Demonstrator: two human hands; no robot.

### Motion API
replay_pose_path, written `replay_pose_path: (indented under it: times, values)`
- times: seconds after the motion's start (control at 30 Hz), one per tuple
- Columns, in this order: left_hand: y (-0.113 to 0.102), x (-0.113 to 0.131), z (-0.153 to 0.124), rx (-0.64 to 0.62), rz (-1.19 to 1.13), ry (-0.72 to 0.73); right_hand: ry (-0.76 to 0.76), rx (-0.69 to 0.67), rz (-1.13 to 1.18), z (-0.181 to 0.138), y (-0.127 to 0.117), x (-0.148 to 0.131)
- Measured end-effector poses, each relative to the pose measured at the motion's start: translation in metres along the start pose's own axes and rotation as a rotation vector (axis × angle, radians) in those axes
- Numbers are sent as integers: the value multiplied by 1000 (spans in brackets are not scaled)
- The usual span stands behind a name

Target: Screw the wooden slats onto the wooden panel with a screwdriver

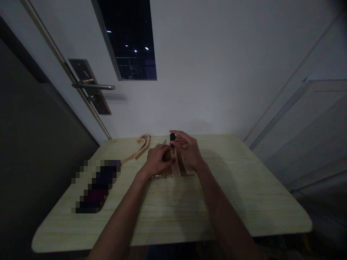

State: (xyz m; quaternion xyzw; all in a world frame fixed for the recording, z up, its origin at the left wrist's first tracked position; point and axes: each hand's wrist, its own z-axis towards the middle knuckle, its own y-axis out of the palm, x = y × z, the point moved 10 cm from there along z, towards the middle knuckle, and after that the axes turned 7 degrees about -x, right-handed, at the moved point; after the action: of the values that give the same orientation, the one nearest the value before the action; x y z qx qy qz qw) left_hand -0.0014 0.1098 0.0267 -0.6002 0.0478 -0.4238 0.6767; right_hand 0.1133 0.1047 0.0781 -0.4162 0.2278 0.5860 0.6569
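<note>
A small wooden assembly (177, 169) of flat pieces lies near the far middle of a light wooden table (244, 202). My left hand (158, 159) rests on its left part, fingers curled over the wood. My right hand (187, 148) holds a small tool with a dark handle (172, 137) upright above the assembly, fingertips pinched round it. The tool's tip is hidden between my hands. The room is dim, so fine detail is lost.
Curved wooden strips (142, 146) lie on the table left of my hands. A blurred-out dark object (96, 186) sits at the table's left. Behind the table stand a white wall, a door with a metal lever handle (93, 86), and a dark window (130, 39).
</note>
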Motion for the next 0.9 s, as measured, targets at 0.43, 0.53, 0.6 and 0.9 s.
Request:
replay_pose_path:
  times: [0.43,0.53,0.6,0.9]
  values:
    - [0,1,0,0,-12,14,-67,24,-53,0,-2,-5]
    - [0,1,0,2,-20,14,-92,27,-79,0,-3,-6]
    - [1,0,0,5,-20,10,-86,28,-82,0,-3,-6]
    - [-1,3,-1,-1,12,-5,-81,42,-120,0,-7,-11]
